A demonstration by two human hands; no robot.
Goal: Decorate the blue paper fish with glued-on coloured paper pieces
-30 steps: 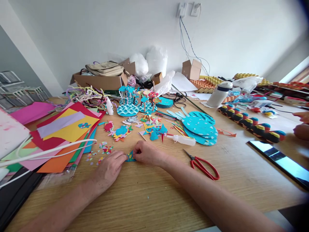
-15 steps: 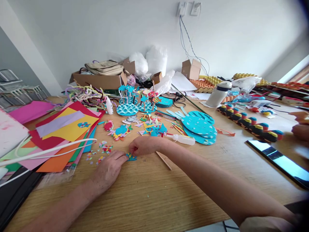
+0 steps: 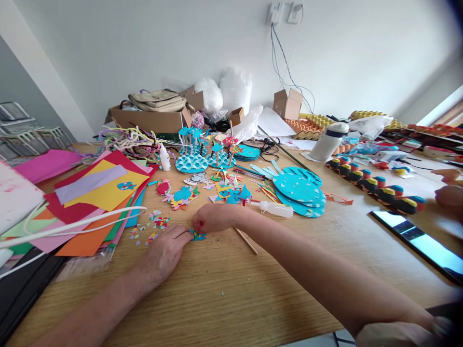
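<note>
A small blue paper fish (image 3: 198, 236) with yellow bits lies flat on the wooden table. My left hand (image 3: 167, 246) rests on the table with its fingertips on the fish's left edge, holding it down. Over the fish, my right hand (image 3: 216, 218) is closed in a pinch pointing down; whatever is between its fingertips is too small to make out. Tiny coloured paper dots and triangles (image 3: 159, 221) are scattered beyond my left hand. A thin wooden stick (image 3: 246, 241) lies under my right forearm.
Stacked coloured paper (image 3: 90, 185) and a white cable (image 3: 108, 212) are at left. Blue paper discs (image 3: 298, 190), a glue bottle (image 3: 277, 208) and paper cutouts (image 3: 183, 193) lie ahead. A phone (image 3: 415, 246) is at right, near another person's blurred hand (image 3: 448, 198).
My right hand has shifted very slightly left over the paper fish. My left hand stays in place; the other person's hand at the right edge has moved a little.
</note>
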